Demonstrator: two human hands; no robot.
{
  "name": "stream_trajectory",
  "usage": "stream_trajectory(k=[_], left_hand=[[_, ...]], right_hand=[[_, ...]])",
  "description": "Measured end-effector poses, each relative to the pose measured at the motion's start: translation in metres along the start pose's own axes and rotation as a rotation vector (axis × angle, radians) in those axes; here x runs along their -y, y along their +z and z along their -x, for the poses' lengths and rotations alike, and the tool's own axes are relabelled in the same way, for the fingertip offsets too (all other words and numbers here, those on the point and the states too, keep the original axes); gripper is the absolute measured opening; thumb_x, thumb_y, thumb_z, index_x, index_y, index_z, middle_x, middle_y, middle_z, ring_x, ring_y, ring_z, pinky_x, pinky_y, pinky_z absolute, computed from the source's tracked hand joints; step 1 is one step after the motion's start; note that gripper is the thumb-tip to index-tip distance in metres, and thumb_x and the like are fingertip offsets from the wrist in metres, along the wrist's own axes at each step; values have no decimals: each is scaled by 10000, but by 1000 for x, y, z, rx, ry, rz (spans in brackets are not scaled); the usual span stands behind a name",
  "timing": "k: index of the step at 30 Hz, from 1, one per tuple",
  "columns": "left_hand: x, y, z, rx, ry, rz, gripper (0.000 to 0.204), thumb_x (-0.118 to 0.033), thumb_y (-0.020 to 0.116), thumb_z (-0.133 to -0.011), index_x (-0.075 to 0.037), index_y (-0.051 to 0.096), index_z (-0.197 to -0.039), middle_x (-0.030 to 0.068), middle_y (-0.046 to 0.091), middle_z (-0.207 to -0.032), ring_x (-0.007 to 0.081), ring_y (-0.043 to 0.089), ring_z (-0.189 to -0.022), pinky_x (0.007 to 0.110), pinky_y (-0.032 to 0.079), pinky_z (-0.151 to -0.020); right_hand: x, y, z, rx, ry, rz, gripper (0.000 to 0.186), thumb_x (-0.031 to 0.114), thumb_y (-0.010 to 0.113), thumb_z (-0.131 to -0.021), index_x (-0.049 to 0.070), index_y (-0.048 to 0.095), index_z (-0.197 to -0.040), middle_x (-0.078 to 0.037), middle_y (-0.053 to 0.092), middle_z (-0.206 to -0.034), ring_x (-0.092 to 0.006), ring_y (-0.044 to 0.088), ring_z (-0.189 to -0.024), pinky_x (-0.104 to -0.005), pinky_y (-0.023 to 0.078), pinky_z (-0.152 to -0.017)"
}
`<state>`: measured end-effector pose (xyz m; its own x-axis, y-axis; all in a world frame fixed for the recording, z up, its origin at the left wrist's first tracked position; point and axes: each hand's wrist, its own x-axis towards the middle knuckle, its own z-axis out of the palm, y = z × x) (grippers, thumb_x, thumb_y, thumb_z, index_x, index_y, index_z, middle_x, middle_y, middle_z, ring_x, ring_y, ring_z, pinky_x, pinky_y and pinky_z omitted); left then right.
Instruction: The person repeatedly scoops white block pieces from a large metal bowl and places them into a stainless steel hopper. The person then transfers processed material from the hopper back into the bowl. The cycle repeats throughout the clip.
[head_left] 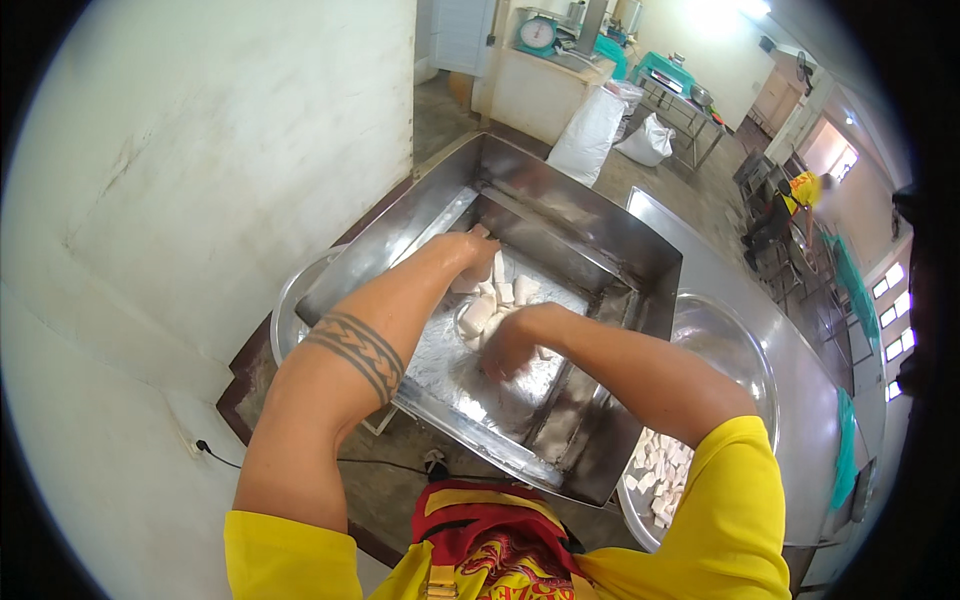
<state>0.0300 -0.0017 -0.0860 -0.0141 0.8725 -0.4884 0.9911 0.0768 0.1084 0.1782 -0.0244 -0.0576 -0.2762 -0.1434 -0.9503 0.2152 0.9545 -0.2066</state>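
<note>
A deep square metal hopper [610, 215] with a shiny floor is in front of me. Around the middle of that floor lie several pale, peeled chunks [480, 313], perhaps a root vegetable. My left hand [474, 252] reaches to the far side of the pile, its visible fingers apart and close to the chunks. At the near right side of the pile, my right hand [512, 342] is bent downward. Motion smears its fingers, so a grip on a chunk cannot be made out. Part of a round opening seems to show under the chunks.
Right of the hopper, a large metal basin [765, 370] holds many pale pieces [660, 475] on a metal table [800, 400]. Another basin rim [287, 310] shows at left, near the wall [200, 180]. White sacks [590, 135] stand beyond. A person in yellow [800, 190] works far right.
</note>
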Motion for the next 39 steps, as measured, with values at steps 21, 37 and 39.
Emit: stream_trajectory(k=[21,37,39], left_hand=[[-2,-31,30,165,-78,311,496,-10,648,-817,5,538,-1301,179,680,-1144,252,713,-897,345,630,-702],[17,-22,29,472,-52,572,305,79,597,-837,144,593,-1136,233,706,-1019,281,739,-897,354,633,-814],[16,-27,33,297,-57,441,334,28,608,-855,146,599,-1167,270,697,-1105,292,746,-925,382,629,-818]], right_hand=[[-40,-9,21,67,391,-503,444,165,773,-856,12,651,-1255,-192,692,-1209,-264,741,-872,-391,611,-704],[-55,-25,1,-499,-33,1,364,212,576,-879,7,683,-1161,-183,712,-1049,-338,648,-934,-434,509,-846],[-35,-27,12,-468,110,124,359,272,600,-882,70,729,-1149,-153,724,-1113,-315,677,-999,-417,526,-853]])
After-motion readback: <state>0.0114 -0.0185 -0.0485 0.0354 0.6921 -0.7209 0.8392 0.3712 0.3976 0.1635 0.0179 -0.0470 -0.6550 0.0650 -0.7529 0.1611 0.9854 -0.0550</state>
